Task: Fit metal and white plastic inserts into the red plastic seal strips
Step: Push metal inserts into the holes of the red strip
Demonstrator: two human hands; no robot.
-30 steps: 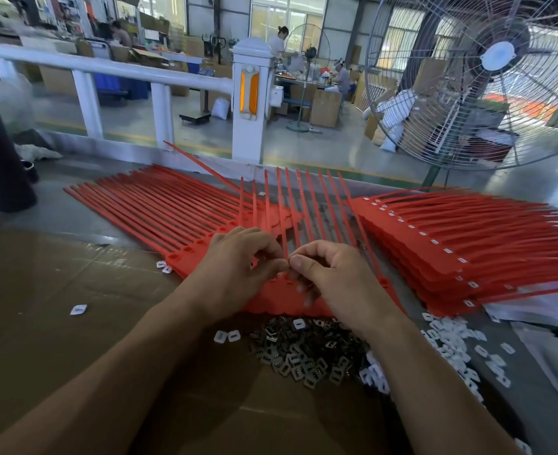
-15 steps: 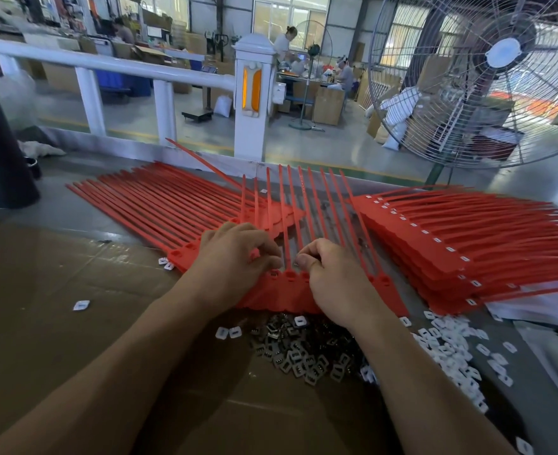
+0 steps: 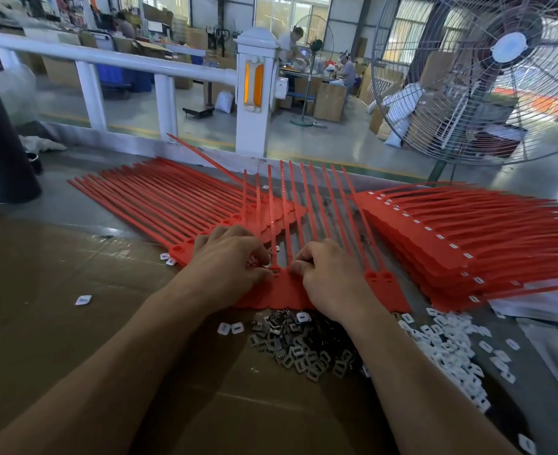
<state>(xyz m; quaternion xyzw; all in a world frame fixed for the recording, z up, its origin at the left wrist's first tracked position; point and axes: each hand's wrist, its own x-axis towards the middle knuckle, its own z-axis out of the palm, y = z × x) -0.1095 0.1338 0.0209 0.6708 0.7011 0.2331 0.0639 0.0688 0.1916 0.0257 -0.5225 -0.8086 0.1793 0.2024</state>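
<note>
Two hands meet over the red strips' heads at desk centre: left hand pinching small metal inserts, right hand curled narrow, pressing at a strip head between them. Strips run long toward 12 o'clock. Metal pile lies at 6 o'clock, nearer the right hand; white pieces at 4.

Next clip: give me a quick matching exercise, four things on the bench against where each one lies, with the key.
Things:
1. metal inserts
2. white inserts
3. fan
4. strips with white inserts fitted

Places:
A. far right, beyond the bench
B. stacked at right
C. heap between the forearms
D. heap right of the right forearm

Pairs: 1-C, 2-D, 3-A, 4-B
</note>
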